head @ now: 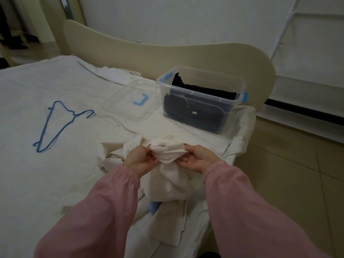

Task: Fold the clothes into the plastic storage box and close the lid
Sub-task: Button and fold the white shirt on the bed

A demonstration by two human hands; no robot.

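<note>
A cream garment (167, 185) is bunched up on the near right part of the bed. My left hand (138, 159) and my right hand (197, 158) both grip its gathered top edge, a short way apart, with cloth hanging below them. Beyond them a clear plastic storage box (229, 112) with blue latches stands open at the bed's far right corner, holding dark folded clothes (206, 90). Its clear lid (130, 107) with a blue latch lies flat on the bed, left of the box.
A blue wire hanger (55, 125) lies on the white sheet (37, 174) to the left. A cream headboard (186, 54) runs behind the box. A blue item (154, 207) peeks out under the garment. Tiled floor (290, 164) lies to the right of the bed.
</note>
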